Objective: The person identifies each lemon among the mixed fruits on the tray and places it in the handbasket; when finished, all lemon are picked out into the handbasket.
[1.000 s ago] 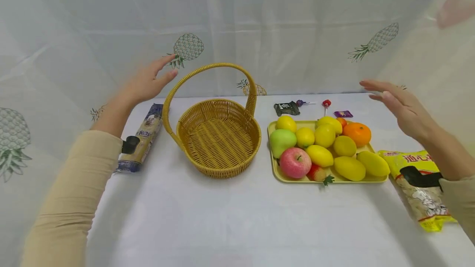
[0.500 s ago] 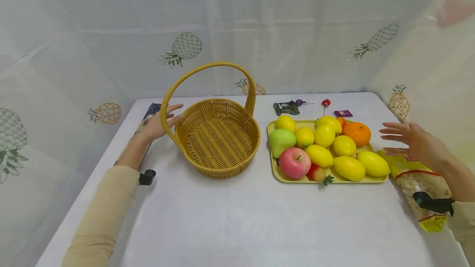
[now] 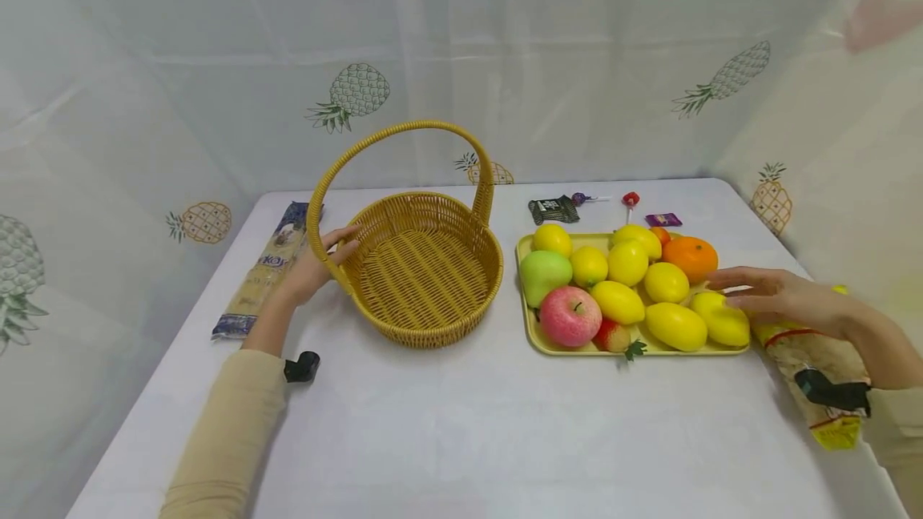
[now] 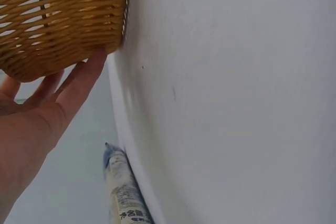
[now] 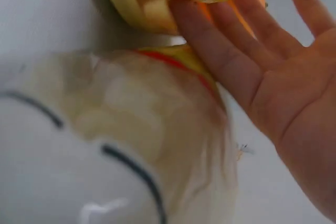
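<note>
Left hand [image 3: 312, 272]: unclenched, straight fingers touching the basket [image 3: 425, 336], which stands left of centre towards the tabletop's [image 3: 469, 431] far edge. Right hand [image 3: 800, 299]: released, fingers loosely extended — fingertips at the lemon [image 3: 723, 322] in the tray's [image 3: 577, 351] near right corner. Noodle packet [image 3: 263, 275]: along the tabletop's left edge.

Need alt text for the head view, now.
A person's left hand touches the left side of a handled wicker basket, while the right hand is at the right end of a tray of assorted fruit. A long package lies left of the basket, a bag right of the tray, two lollipops behind it.
</note>
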Demonstrator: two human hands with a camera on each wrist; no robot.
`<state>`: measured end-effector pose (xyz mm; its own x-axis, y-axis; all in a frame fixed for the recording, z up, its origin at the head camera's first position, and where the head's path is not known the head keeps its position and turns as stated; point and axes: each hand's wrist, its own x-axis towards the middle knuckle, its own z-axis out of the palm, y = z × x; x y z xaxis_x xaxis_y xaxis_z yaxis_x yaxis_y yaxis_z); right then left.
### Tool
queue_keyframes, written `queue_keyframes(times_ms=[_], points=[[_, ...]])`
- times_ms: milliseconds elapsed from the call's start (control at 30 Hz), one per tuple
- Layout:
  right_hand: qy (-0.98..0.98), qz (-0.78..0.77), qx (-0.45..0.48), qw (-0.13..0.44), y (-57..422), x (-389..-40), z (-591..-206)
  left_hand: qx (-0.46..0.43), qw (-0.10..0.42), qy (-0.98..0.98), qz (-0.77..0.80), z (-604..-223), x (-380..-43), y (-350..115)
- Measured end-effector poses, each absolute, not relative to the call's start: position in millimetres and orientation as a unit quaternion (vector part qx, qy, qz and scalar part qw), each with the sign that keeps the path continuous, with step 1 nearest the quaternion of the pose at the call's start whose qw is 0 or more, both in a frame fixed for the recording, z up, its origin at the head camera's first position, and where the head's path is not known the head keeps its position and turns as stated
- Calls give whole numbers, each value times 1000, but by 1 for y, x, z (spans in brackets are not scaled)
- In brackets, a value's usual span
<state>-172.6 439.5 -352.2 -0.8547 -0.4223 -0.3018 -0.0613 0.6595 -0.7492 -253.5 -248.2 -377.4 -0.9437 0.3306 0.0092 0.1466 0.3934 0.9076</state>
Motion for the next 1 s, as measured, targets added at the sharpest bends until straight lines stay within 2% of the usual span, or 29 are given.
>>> queue_keyframes(times_ms=[233, 400, 600, 800, 1000], points=[[882, -365, -133, 267, 429, -167, -354, 136, 80, 814, 559, -381, -249, -246], [897, -351, -123, 240, 433, -167, -350, 130, 73, 802, 579, -380, -247, -244], [920, -328, -117, 180, 432, -175, -326, 124, 63, 791, 596, -378, -244, -240], [903, -386, -159, 105, 384, -198, -296, 113, 63, 788, 602, -376, -241, -239], [875, -439, -165, 124, 309, -223, -277, 109, 74, 781, 611, -375, -240, -239]])
